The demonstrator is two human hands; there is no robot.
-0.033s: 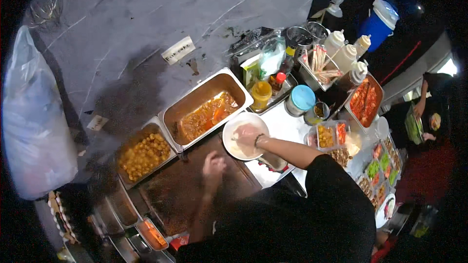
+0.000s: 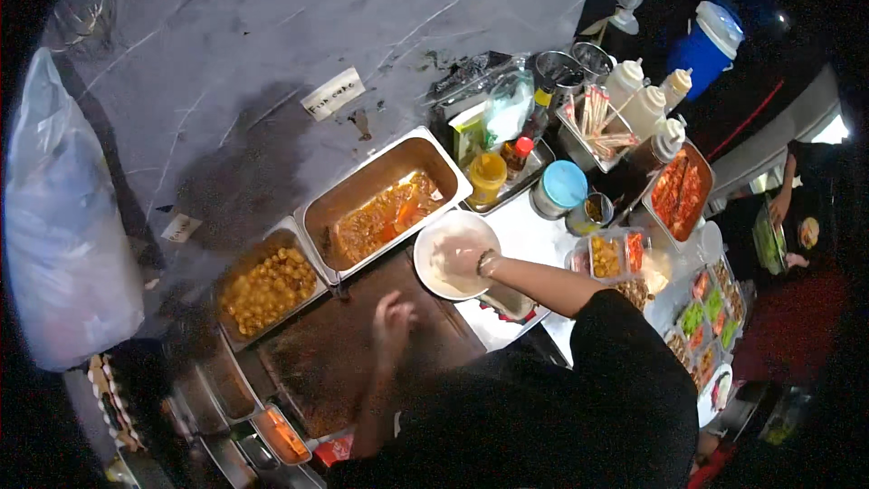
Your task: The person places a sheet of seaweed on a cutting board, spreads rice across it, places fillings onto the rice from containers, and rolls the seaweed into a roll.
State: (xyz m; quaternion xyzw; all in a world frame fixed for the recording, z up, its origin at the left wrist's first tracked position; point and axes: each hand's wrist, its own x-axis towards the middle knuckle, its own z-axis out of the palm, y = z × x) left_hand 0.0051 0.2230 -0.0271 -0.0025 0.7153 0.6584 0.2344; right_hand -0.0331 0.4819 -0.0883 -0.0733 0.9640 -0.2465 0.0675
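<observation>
White bowl (image 2: pixel 423 264) stands just right of the stew tray (image 2: pixel 367 186). Right hand (image 2: pixel 467 261) is inside the bowl; finger spread cannot be determined. Left hand (image 2: pixel 392 316), fingers loosely curled, hangs over the griddle (image 2: pixel 312 367), on the tray's near side.

A grey, pale-veined surface (image 2: pixel 398 0) spreads before me, shadowed in part; far to my right, a white light (image 2: pixel 830 129) glows amid darkness
</observation>
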